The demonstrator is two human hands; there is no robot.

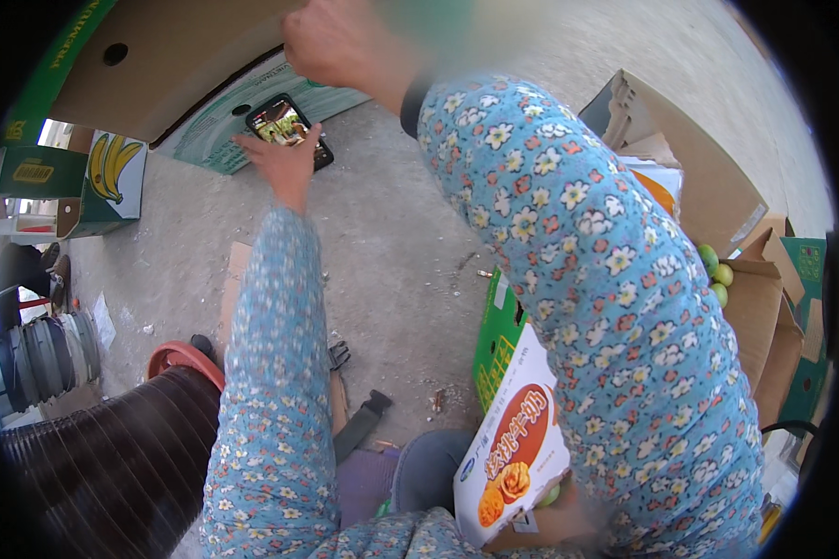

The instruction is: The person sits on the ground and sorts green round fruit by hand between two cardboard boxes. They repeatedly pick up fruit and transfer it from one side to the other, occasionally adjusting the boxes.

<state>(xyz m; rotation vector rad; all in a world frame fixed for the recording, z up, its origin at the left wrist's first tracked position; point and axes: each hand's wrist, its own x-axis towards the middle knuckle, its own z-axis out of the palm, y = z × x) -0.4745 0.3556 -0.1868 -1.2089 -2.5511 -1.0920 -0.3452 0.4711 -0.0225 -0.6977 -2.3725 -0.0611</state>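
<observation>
My left hand [280, 164] reaches forward with its fingers spread over the lower part of a black smartphone [283, 126]. The thumb lies at the phone's right edge; whether the fingers grip it I cannot tell. Lit with a picture, the phone's screen tilts in front of the printed side of a cardboard box [210, 129]. High in the view and near the camera, my right hand [346, 49] is curled beside that box's edge; its fingertips are hidden. A blurred green and beige thing [454, 24] overlaps the right wrist.
A banana carton [115, 175] stands at left, above bundled hoops [49, 356]. A dark ribbed cylindrical object [112, 447] is at lower left. Open cartons [706, 161] and green fruit [719, 276] lie right. A white printed carton [510, 447] is by my lap. A strap [363, 423] lies on concrete.
</observation>
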